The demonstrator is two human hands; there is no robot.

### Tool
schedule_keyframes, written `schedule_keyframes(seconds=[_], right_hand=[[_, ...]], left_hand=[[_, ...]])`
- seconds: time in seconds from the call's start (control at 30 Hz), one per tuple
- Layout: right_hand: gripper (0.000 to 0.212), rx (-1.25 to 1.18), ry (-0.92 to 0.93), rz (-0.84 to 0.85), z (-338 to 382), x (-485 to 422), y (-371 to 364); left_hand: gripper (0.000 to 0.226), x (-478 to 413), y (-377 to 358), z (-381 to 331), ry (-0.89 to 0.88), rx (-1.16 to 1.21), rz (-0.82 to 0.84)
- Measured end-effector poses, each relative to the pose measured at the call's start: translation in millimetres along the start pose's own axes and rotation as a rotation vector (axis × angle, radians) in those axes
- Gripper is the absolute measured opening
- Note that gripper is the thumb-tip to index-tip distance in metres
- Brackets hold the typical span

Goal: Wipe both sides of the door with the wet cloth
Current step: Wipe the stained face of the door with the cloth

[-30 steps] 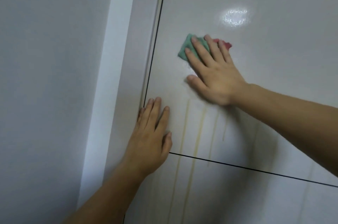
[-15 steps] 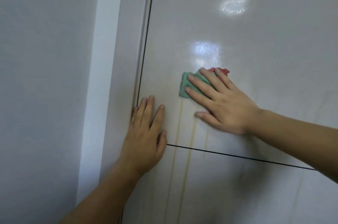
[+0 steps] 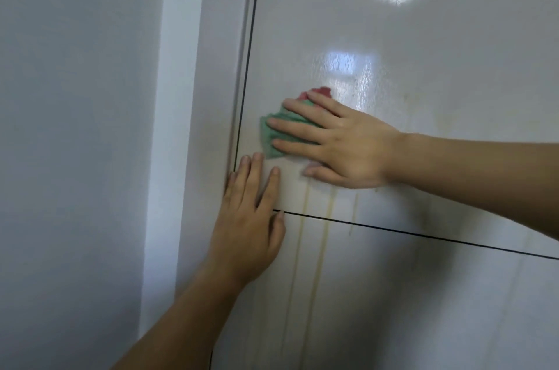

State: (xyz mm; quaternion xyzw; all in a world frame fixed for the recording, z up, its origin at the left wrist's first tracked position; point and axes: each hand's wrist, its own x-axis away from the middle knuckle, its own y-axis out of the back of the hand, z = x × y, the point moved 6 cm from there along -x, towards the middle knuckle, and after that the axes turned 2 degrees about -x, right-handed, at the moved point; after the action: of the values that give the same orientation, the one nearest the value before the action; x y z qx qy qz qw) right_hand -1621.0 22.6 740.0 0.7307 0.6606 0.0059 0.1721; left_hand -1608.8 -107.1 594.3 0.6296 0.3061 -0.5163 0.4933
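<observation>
while my left hand [image 3: 245, 230] lies flat with fingers spread near the door's [image 3: 423, 97] left edge, my right hand [image 3: 341, 142] presses the cloth [image 3: 272, 136] with straight fingers.

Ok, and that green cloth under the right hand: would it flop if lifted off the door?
Probably: the cloth lies bunched in soft folds under the right hand, so it looks limp. It likely slides easily, since the door around it shows a wet gloss. It seems light; flat fingers alone pin it there.
</observation>
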Motion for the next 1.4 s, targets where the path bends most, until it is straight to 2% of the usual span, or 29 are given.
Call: schedule_keyframes(seconds=[0.07, 0.2, 0.23, 0.3, 0.37, 0.4, 0.5, 0.57, 0.6, 0.7, 0.77, 0.8, 0.93, 0.97, 1.0, 1.1, 1.17, 1.23, 1.33, 1.4], right_hand=[[0.06, 0.007, -0.024, 0.017, -6, 30, -1], [0.063, -0.027, -0.445, -0.104, -29, 31, 7], [0.065, -0.062, -0.49, -0.109, -18, 32, 4], [0.066, -0.099, -0.399, -0.067, 18, 46, -9], [0.063, -0.084, -0.327, -0.027, 23, 75, -12], [0.063, -0.056, -0.392, -0.05, 7, 88, -10], [0.066, -0.097, -0.851, -0.091, -58, 126, -3], [0.069, -0.137, -1.004, -0.136, -60, 133, -3], [0.071, -0.132, -0.995, -0.15, -47, 131, -5], [0.068, -0.151, -0.716, -0.107, 14, 130, -18], [0.064, -0.13, -0.623, -0.075, 18, 149, -20], [0.063, -0.11, -0.66, -0.084, 4, 161, -19], [0.067, -0.174, -1.128, -0.169, -61, 202, -12], [0.068, -0.193, -1.174, -0.192, -59, 202, -11], [0.069, -0.204, -1.157, -0.195, -47, 200, -13], [0.066, -0.197, -0.852, -0.141, 0, 196, -22], [0.063, -0.168, -0.719, -0.131, -3, 213, -25], [0.062, -0.134, -0.823, -0.144, -35, 238, -23], [0.066, -0.163, -1.185, -0.179, -79, 276, -20], [0.069, -0.171, -1.244, -0.193, -71, 280, -20]], left_hand=[[0.069, 1, 0, 0, -0.001, 0.007, 0.004], [0.066, -1, -1, 0, 0.025, 0.008, -0.019], [0.064, -1, -1, -2, 0.042, 0.01, -0.029], [0.06, -3, 1, -5, 0.076, -0.001, -0.053], [0.058, -7, 5, -8, 0.115, -0.021, -0.074], [0.057, -12, 7, -12, 0.132, -0.026, -0.088], [0.062, -31, 7, -31, 0.088, -0.039, -0.092], [0.066, -42, 1, -46, 0.018, -0.046, -0.064], [0.066, -44, -3, -51, -0.002, -0.05, -0.045], [0.067, -46, -10, -57, 0.009, -0.084, -0.024], [0.066, -46, -10, -58, 0.021, -0.111, -0.021], [0.066, -48, -10, -59, 0.027, -0.122, -0.02], [0.068, -63, -12, -84, -0.062, -0.178, 0.005], [0.068, -69, -14, -95, -0.101, -0.183, 0.008], [0.068, -75, -17, -106, -0.137, -0.182, 0.008], [0.067, -87, -24, -131, -0.184, -0.194, 0.024], [0.067, -88, -27, -136, -0.153, -0.217, 0.029], [0.068, -87, -28, -140, -0.116, -0.234, 0.022], [0.067, -93, -30, -167, -0.175, -0.22, 0.001], [0.066, -99, -37, -192, -0.238, -0.199, 0.007]])
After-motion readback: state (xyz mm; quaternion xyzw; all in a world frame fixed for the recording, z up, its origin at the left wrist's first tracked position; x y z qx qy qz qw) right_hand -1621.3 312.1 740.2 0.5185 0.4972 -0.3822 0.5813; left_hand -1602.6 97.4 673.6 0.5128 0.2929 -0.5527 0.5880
